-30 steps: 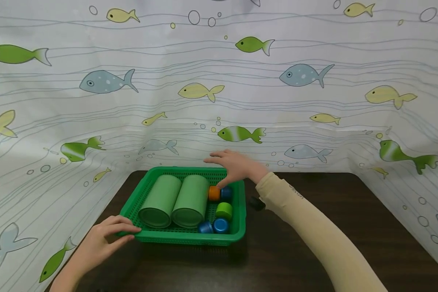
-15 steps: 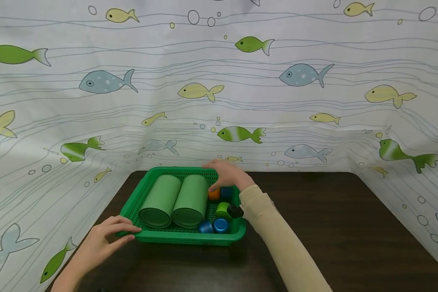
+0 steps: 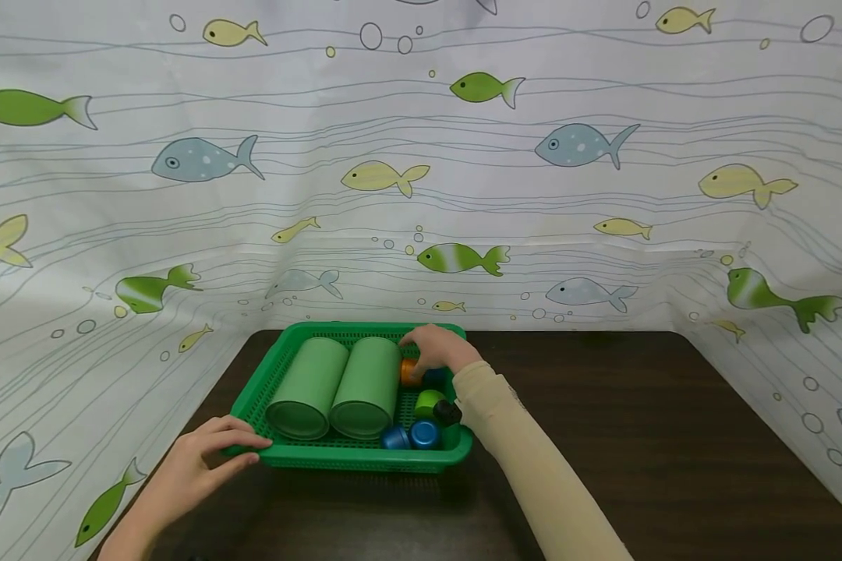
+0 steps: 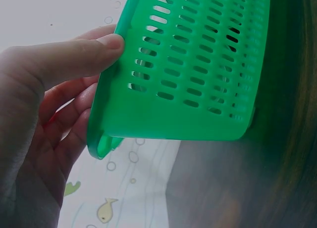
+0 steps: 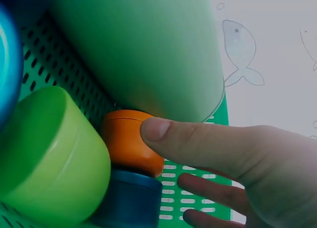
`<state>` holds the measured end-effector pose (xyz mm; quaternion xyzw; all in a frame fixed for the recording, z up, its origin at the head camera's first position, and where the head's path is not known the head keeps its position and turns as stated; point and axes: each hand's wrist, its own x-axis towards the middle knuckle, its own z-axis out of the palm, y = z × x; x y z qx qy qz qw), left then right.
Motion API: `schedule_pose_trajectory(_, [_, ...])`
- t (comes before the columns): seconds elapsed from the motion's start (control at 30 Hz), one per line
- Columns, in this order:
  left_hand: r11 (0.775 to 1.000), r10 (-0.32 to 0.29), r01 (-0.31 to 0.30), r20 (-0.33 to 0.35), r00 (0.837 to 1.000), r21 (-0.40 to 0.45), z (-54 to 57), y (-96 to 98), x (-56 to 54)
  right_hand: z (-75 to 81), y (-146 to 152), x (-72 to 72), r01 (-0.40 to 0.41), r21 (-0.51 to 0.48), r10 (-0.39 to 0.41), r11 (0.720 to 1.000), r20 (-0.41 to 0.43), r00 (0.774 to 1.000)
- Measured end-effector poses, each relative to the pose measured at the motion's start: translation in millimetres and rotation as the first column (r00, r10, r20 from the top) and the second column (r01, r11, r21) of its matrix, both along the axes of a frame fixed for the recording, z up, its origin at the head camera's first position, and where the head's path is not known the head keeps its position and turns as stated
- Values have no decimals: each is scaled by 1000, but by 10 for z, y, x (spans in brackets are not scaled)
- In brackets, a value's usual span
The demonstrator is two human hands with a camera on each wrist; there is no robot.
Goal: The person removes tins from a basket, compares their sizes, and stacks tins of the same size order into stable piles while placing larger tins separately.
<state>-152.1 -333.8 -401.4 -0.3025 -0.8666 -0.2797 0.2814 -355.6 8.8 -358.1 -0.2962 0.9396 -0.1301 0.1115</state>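
A green plastic basket [image 3: 351, 460] stands on the dark table. My left hand [image 3: 199, 460] grips its near left corner, thumb [image 4: 84, 57] on the outside and fingers curled behind the rim. My right hand [image 3: 440, 347] reaches into the back right of the basket, its thumb tip [image 5: 156, 129] overlapping a small orange container [image 5: 130, 139] in the right wrist view. The other right fingers [image 5: 213, 191] are spread apart. Beside the orange one sit a dark blue container [image 5: 131, 201] and a lime green one [image 5: 81, 163].
Two large pale green cylinders [image 3: 312, 382] lie side by side in the basket's left and middle. Two shiny blue containers [image 3: 424, 434] sit at its near right. Behind the dark table [image 3: 603, 436] hangs a fish-patterned sheet [image 3: 491, 195].
My right hand has moved left and down into the basket, its thumb coming to the orange container. The left hand stays on the rim.
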Motion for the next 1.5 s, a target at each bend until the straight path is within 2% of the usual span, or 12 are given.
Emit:
schedule_pose_trajectory(0.3, [1000, -1, 1, 9, 1000, 0, -17, -17, -11, -66, -8, -34, 39, 29, -41, 999, 67, 997])
schedule_pose_trajectory(0.47, [1000, 8, -8, 11, 1000, -5, -12, -11, -12, -117, -37, -57, 10, 72, -13, 997, 42, 999])
schedule_pose_trajectory(0.67, [1000, 10, -10, 24, 1000, -5, 1, 0, -13, -187, -57, -81, 5, 141, -13, 990, 56, 998])
schedule_pose_trajectory(1.0, [1000, 7, -7, 18, 1000, -10, -10, -28, -22, -127, -56, -109, 0, 145, -8, 989, 52, 999])
schedule_pose_trajectory(1.23, [1000, 20, -20, 34, 999, -14, 23, -5, 1, 57, 37, -100, -22, 82, 16, 996, 77, 997])
schedule_pose_trajectory(1.4, [1000, 19, -19, 30, 999, -19, 28, -1, 7, 218, 178, -83, -42, -46, 48, 998, 145, 988])
schedule_pose_trajectory(1.5, [1000, 15, -14, 36, 999, -17, 29, 6, -3, 295, 298, -89, -49, -134, 70, 990, 157, 985])
